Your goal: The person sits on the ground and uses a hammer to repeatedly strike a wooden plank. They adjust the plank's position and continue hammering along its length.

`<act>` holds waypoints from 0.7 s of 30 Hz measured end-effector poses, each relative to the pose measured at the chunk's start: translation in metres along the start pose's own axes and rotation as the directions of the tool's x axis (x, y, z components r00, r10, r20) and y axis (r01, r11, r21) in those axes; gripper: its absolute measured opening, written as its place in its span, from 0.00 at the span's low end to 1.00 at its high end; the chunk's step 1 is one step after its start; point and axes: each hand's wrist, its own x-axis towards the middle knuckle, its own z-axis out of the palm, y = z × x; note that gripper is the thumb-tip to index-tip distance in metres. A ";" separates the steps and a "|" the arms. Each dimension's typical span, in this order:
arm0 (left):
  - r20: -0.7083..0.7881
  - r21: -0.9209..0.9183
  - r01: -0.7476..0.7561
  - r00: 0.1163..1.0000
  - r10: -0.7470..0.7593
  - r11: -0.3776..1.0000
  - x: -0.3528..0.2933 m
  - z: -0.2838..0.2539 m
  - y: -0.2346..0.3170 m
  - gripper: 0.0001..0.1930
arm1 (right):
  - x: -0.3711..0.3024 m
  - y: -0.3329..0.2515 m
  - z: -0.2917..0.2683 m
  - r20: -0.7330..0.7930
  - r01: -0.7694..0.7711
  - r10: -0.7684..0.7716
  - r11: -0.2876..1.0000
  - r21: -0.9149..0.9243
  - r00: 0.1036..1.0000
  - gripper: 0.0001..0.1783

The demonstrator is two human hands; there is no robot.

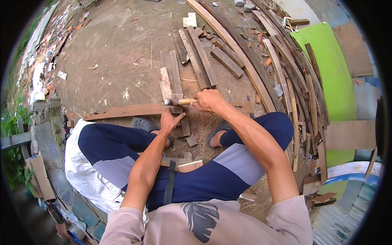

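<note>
My right hand (208, 100) is wrapped round the wooden handle of a hammer (187, 101). The hammer's metal head lies just above a long brown plank (136, 110), which runs crosswise in front of my feet. Directly below the head, my left hand (169, 121) grips a short wood piece (176, 110) at the plank, with the thumb on its right side and the fingers on its left. Whether a nail is between the fingertips is too small to tell. Narrow wood strips (175, 71) extend away from the plank on the far side.
Loose boards (202, 57) lie ahead on the dirt ground. Long timber strips (245, 53) curve along the right, beside a green panel (326, 57). Wood offcuts (191, 166) sit between my legs. A low block wall (47, 130) stands at left, near scattered litter.
</note>
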 end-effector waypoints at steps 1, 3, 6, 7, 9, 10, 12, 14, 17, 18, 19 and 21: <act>0.008 -0.003 0.025 1.000 -0.025 1.000 0.001 0.000 0.001 0.37 | 0.000 0.001 0.000 0.002 0.000 0.000 0.999 -0.032 1.000 0.23; 0.014 0.006 0.082 0.997 -0.082 0.997 0.002 0.003 0.003 0.38 | 0.000 0.004 0.001 0.011 0.011 -0.010 0.999 -0.039 1.000 0.23; -0.019 -0.008 0.059 0.998 -0.059 0.998 0.001 0.008 0.001 0.38 | -0.004 0.010 0.006 -0.026 0.029 -0.030 0.999 -0.043 0.999 0.23; -0.028 0.006 0.051 0.998 -0.050 0.999 0.001 0.009 0.001 0.39 | -0.006 0.012 0.008 -0.047 0.046 -0.048 0.998 -0.040 0.998 0.23; -0.060 0.042 0.055 0.997 -0.052 0.998 0.000 0.010 -0.001 0.39 | -0.009 0.016 0.011 -0.088 0.038 -0.039 0.999 -0.017 0.995 0.23; -0.055 0.046 0.046 0.998 -0.043 0.998 0.000 0.010 -0.001 0.39 | -0.010 0.017 0.012 -0.091 0.016 -0.017 1.000 -0.013 0.996 0.23; -0.045 0.048 0.044 0.998 -0.042 0.998 0.000 0.010 -0.001 0.39 | -0.011 0.017 0.013 -0.105 0.025 -0.027 1.000 -0.019 0.994 0.23; -0.044 0.032 0.052 0.998 -0.051 0.998 -0.001 0.008 0.001 0.37 | -0.010 0.016 0.014 -0.091 0.009 -0.011 1.000 -0.021 0.996 0.23; -0.016 0.008 0.073 0.997 -0.073 0.997 -0.002 0.003 0.008 0.35 | -0.005 0.012 0.014 -0.063 -0.031 0.031 0.999 -0.012 0.998 0.23; -0.001 0.001 0.083 0.997 -0.083 0.997 -0.003 0.000 0.011 0.34 | -0.004 0.011 0.015 -0.061 -0.047 0.046 0.999 -0.012 0.997 0.23; 0.026 -0.008 0.098 0.995 -0.098 0.995 -0.004 -0.004 0.014 0.33 | -0.002 0.010 0.015 -0.054 -0.057 0.057 0.998 -0.007 0.997 0.22; 0.056 -0.045 0.107 0.993 -0.105 0.993 -0.005 -0.012 0.020 0.32 | 0.001 0.008 0.015 -0.028 -0.073 0.074 0.997 0.028 0.997 0.22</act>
